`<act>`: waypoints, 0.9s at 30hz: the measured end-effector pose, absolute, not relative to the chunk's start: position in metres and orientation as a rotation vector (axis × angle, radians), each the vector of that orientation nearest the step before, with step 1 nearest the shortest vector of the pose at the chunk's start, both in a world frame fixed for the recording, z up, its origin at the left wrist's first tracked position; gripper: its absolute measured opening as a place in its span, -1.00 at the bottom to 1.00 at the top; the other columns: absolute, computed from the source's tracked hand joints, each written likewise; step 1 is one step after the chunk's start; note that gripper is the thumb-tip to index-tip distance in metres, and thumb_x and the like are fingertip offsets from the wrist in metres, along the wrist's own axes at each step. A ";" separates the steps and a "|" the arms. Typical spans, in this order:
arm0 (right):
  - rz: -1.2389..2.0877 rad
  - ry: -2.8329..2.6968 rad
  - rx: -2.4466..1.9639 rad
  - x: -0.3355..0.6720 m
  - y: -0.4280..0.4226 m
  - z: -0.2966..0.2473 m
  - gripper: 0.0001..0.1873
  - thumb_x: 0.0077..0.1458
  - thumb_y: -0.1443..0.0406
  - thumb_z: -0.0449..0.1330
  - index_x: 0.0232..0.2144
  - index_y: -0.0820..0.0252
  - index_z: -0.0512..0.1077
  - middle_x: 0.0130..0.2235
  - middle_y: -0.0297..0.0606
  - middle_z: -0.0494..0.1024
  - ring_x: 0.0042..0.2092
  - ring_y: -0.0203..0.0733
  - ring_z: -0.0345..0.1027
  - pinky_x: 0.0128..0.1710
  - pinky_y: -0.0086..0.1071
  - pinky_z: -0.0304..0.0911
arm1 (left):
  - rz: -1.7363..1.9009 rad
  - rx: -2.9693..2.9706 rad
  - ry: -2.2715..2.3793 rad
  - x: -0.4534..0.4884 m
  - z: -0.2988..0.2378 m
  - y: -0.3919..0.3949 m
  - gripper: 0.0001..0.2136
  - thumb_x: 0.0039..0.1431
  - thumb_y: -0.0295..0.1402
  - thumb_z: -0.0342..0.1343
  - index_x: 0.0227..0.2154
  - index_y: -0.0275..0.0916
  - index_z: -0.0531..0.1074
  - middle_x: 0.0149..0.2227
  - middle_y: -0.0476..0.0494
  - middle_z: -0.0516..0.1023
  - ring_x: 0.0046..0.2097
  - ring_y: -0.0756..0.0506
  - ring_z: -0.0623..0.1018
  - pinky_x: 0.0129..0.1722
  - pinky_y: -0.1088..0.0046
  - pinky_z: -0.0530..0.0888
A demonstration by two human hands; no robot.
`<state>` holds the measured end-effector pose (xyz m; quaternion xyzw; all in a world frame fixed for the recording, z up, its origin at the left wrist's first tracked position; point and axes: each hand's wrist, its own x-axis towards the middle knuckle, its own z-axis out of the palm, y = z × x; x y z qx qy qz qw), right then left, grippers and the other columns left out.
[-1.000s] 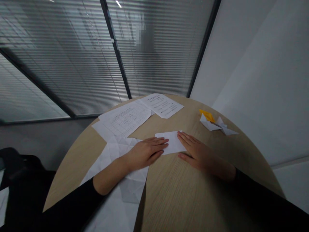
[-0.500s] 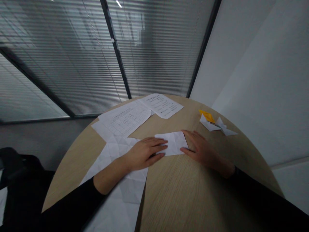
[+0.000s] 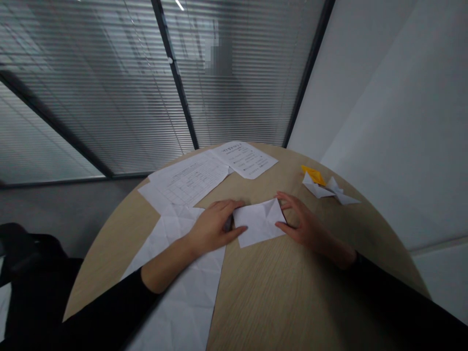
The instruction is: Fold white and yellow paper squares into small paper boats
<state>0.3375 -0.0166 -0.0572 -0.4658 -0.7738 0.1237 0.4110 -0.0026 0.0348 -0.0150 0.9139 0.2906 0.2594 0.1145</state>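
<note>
A small folded white paper point(image 3: 258, 219) is held between my two hands over the table, its lower left corner angled down toward me. My left hand point(image 3: 214, 224) grips its left edge, thumb in front and fingers behind. At the opposite edge, the thumb and fingers of my right hand point(image 3: 302, 222) pinch the paper near its right corners. Creases show across its upper right part. Under my left forearm lies a large creased white sheet point(image 3: 183, 292).
Printed sheets point(image 3: 197, 175) lie at the back left of the round wooden table point(image 3: 263, 302). Folded paper pieces, one yellow point(image 3: 313, 175) and others white point(image 3: 341, 195), sit at the right rear. A dark chair point(image 3: 36, 248) stands left, with window blinds point(image 3: 241, 97) behind.
My left hand has shifted from lying flat on the folded paper to gripping its left edge. The paper has tilted, and its lower left corner has come toward me. My right fingers have lifted slightly.
</note>
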 end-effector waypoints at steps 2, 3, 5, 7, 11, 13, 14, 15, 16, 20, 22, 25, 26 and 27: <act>0.322 -1.925 -1.171 0.337 -0.016 -0.057 -0.03 0.24 0.36 0.41 0.58 -0.16 0.17 0.38 -0.05 0.56 0.04 0.12 0.67 0.29 0.25 0.55 | 0.764 2.672 0.817 -0.002 -0.014 0.034 -0.54 0.50 -0.14 0.31 0.33 -0.13 0.45 0.12 -0.28 0.72 0.12 -0.33 0.72 0.18 -0.03 0.63; 0.327 -1.917 -1.175 0.338 -0.016 -0.057 -0.03 0.25 0.37 0.41 0.58 -0.16 0.16 0.36 -0.06 0.57 0.01 0.10 0.67 0.28 0.25 0.55 | 0.771 2.677 0.795 -0.002 -0.014 0.034 -0.59 0.52 -0.17 0.28 0.32 -0.13 0.46 0.09 -0.26 0.72 0.09 -0.30 0.73 0.15 0.00 0.64; 0.336 -1.916 -1.188 0.338 -0.017 -0.055 -0.03 0.27 0.36 0.40 0.59 -0.16 0.14 0.33 -0.06 0.59 -0.01 0.09 0.67 0.29 0.26 0.55 | 0.812 2.702 0.737 -0.002 -0.011 0.033 -0.65 0.57 -0.23 0.21 0.30 -0.14 0.47 0.03 -0.23 0.74 0.01 -0.26 0.74 0.09 0.07 0.65; 0.324 -1.919 -1.203 0.339 -0.018 -0.052 -0.05 0.29 0.35 0.40 0.59 -0.15 0.14 0.29 -0.05 0.60 0.03 0.12 0.67 0.28 0.27 0.55 | 0.899 2.747 0.660 -0.001 -0.007 0.032 -0.71 0.60 -0.28 0.18 0.27 -0.15 0.49 -0.03 -0.20 0.75 -0.05 -0.21 0.74 0.04 0.13 0.65; 0.239 -1.908 -1.175 0.339 -0.021 -0.044 -0.11 0.32 0.33 0.41 0.57 -0.10 0.20 0.23 -0.04 0.63 0.16 0.20 0.64 0.30 0.28 0.53 | 1.123 2.875 0.503 0.000 0.004 0.028 -0.84 0.58 -0.39 0.21 0.12 -0.14 0.55 -0.09 -0.10 0.77 -0.10 -0.14 0.73 0.11 0.17 0.63; 0.185 -1.917 -1.147 0.338 -0.020 -0.041 -0.17 0.33 0.32 0.41 0.53 -0.08 0.25 0.25 -0.03 0.62 0.22 0.23 0.61 0.33 0.29 0.50 | 1.199 2.926 0.486 0.000 0.007 0.026 -0.86 0.56 -0.42 0.24 0.08 -0.14 0.58 -0.11 -0.06 0.79 -0.13 -0.12 0.74 0.19 0.16 0.60; 0.158 -1.923 -1.137 0.338 -0.020 -0.040 -0.20 0.33 0.32 0.41 0.51 -0.07 0.28 0.27 -0.02 0.61 0.25 0.24 0.59 0.34 0.29 0.49 | 1.216 2.950 0.495 0.000 0.008 0.026 -0.85 0.55 -0.42 0.25 0.09 -0.14 0.60 -0.11 -0.06 0.79 -0.13 -0.12 0.74 0.22 0.15 0.59; 0.135 -1.932 -1.129 0.338 -0.020 -0.038 -0.25 0.33 0.31 0.41 0.48 -0.06 0.32 0.28 -0.02 0.61 0.27 0.25 0.57 0.34 0.29 0.48 | 1.218 2.975 0.512 -0.001 0.008 0.026 -0.82 0.55 -0.42 0.25 0.11 -0.14 0.60 -0.09 -0.06 0.80 -0.12 -0.12 0.74 0.25 0.12 0.58; 0.121 -1.945 -1.123 0.339 -0.019 -0.037 -0.30 0.34 0.32 0.40 0.44 -0.06 0.36 0.28 -0.02 0.61 0.29 0.25 0.56 0.35 0.29 0.48 | 1.208 3.000 0.533 -0.002 0.008 0.026 -0.79 0.56 -0.42 0.24 0.15 -0.15 0.61 -0.05 -0.08 0.81 -0.09 -0.14 0.75 0.28 0.09 0.57; 0.102 -1.966 -1.122 0.339 -0.019 -0.037 -0.51 0.36 0.32 0.38 0.28 -0.07 0.49 0.18 -0.06 0.66 0.22 0.22 0.60 0.31 0.25 0.51 | 1.141 3.058 0.580 -0.005 0.005 0.028 -0.69 0.59 -0.40 0.19 0.28 -0.08 0.59 0.17 -0.12 0.78 0.08 -0.19 0.75 0.35 0.00 0.55; 0.116 -1.949 -1.153 0.339 -0.019 -0.039 -0.48 0.35 0.28 0.40 0.30 -0.06 0.47 0.10 -0.07 0.69 0.12 0.20 0.64 0.23 0.22 0.56 | 1.144 3.046 0.613 -0.006 0.005 0.028 -0.71 0.58 -0.39 0.19 0.24 -0.03 0.61 0.28 -0.14 0.73 0.18 -0.22 0.72 0.36 -0.04 0.56; 0.168 -1.955 -1.192 0.338 -0.019 -0.042 -0.37 0.30 0.23 0.45 0.35 -0.04 0.43 0.00 -0.13 0.73 -0.01 0.16 0.68 0.24 0.24 0.55 | 1.180 2.988 0.650 -0.008 0.005 0.026 -0.72 0.56 -0.39 0.20 0.21 0.01 0.63 0.38 -0.14 0.64 0.27 -0.26 0.68 0.38 -0.11 0.55; 0.176 -1.961 -1.195 0.339 -0.019 -0.043 -0.38 0.29 0.23 0.46 0.34 -0.04 0.44 -0.04 -0.16 0.74 -0.02 0.15 0.69 0.30 0.27 0.51 | 1.186 2.970 0.644 -0.009 0.006 0.026 -0.70 0.56 -0.40 0.20 0.22 0.03 0.62 0.37 -0.13 0.65 0.27 -0.26 0.68 0.39 -0.12 0.54; 0.170 -1.965 -1.185 0.339 -0.019 -0.043 -0.44 0.29 0.24 0.45 0.29 -0.05 0.48 -0.07 -0.20 0.75 -0.04 0.13 0.70 0.36 0.30 0.46 | 1.189 2.957 0.626 -0.009 0.006 0.025 -0.68 0.56 -0.40 0.19 0.24 0.04 0.60 0.35 -0.12 0.67 0.26 -0.26 0.68 0.39 -0.11 0.55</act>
